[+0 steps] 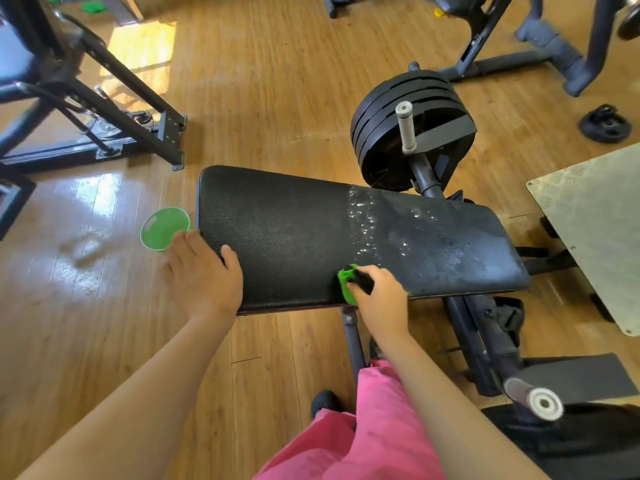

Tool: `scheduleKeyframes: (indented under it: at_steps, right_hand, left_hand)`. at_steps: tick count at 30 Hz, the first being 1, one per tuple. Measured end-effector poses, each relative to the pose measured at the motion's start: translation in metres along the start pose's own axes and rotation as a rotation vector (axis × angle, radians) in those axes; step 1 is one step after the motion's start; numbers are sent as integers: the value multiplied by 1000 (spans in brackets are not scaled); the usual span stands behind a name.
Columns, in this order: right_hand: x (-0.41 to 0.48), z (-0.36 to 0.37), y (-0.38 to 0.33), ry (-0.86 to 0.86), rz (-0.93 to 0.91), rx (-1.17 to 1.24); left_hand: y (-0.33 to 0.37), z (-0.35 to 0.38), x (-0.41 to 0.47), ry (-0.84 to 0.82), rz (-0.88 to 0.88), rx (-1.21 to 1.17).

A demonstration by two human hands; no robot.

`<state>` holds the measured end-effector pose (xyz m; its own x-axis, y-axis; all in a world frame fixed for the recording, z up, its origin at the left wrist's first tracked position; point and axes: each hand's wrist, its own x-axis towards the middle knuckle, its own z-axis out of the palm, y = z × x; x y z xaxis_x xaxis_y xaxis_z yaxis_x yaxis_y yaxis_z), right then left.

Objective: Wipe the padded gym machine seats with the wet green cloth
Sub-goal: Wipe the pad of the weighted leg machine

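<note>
Two hands touched the long black padded seat [294, 230]. The right hand [381, 299] gripped a crumpled green cloth [346, 282]; the left hand [204, 271] lay open on the edge, holding nothing.

The black padded seat [294, 233] lies long and flat. Its left half is dark, its right half dull and smeared, and beads of water band the middle. The green cloth [346, 284] sits bunched at its near edge, mid-length, gripped by the right hand [379, 299].
</note>
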<state>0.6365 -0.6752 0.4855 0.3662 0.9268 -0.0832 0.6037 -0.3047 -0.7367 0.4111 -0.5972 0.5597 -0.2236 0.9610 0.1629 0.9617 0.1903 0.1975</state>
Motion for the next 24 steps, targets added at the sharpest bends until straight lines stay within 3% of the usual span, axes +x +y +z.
scheduleKeyframes:
  at_steps: [3,9,17,24]
  right_hand:
    - [10,5,-10,-46,-36,52]
    - [25,2,11,-10,2,29]
    - [33,-25,68,87,221,-17]
    - [17,9,9,13,42,126]
  left_hand:
    - [12,-1,3,-17,332,116]
    - [71,19,2,-171,611,47]
    - [79,43,21,-232,693,10]
    - [79,53,18,-155,730,36]
